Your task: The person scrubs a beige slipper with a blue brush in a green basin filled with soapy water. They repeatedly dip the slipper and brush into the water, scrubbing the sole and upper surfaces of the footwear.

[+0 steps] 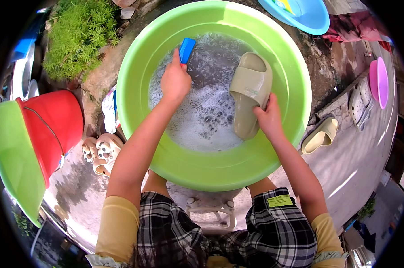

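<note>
The left hand [175,80] held a blue brush [187,50] in a closed grip, the brush jutting up past the fingers over the foam. The right hand [268,117] pinched the edge of a beige slipper [249,91], which lay above that grip, in soapy water inside the green basin [135,89].

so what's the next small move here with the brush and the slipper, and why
Probably bring the blue brush across to the slipper. The left hand holds the brush up at the far side of the green basin, apart from the slipper. The right hand already grips the slipper's edge, tilting it half out of the soapy water, so its strap side is exposed for scrubbing.
</note>
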`<control>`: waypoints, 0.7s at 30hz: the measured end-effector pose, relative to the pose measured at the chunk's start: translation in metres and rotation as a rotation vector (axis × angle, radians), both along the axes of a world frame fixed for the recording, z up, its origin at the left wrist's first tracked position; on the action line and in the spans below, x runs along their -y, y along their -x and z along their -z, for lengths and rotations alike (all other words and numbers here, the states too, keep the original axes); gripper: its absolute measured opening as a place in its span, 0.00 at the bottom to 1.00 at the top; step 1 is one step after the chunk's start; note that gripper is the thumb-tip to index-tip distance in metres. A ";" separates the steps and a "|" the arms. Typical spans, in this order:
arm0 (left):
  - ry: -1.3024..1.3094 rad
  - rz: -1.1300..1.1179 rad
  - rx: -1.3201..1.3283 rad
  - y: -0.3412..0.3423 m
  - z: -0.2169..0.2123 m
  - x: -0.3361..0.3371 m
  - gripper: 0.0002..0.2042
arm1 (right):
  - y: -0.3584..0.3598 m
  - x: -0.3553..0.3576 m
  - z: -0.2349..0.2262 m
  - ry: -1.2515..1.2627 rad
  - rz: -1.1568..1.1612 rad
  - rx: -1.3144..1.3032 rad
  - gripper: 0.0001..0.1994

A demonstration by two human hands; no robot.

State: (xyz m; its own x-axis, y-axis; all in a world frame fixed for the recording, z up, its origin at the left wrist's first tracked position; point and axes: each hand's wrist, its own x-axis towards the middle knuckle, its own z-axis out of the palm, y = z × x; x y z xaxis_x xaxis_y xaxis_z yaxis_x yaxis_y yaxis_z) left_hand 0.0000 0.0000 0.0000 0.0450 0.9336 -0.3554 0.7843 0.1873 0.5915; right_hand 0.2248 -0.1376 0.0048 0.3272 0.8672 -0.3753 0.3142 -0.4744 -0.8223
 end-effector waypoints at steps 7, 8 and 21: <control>0.003 0.305 0.581 -0.045 -0.033 0.073 0.20 | 0.001 0.006 -0.005 0.157 -0.002 0.094 0.23; -0.042 0.438 0.436 -0.048 -0.037 0.074 0.20 | 0.000 0.003 -0.007 0.217 -0.022 0.134 0.22; -0.228 0.382 -0.042 -0.021 -0.011 0.024 0.23 | 0.008 0.002 -0.014 -0.056 0.034 -0.210 0.24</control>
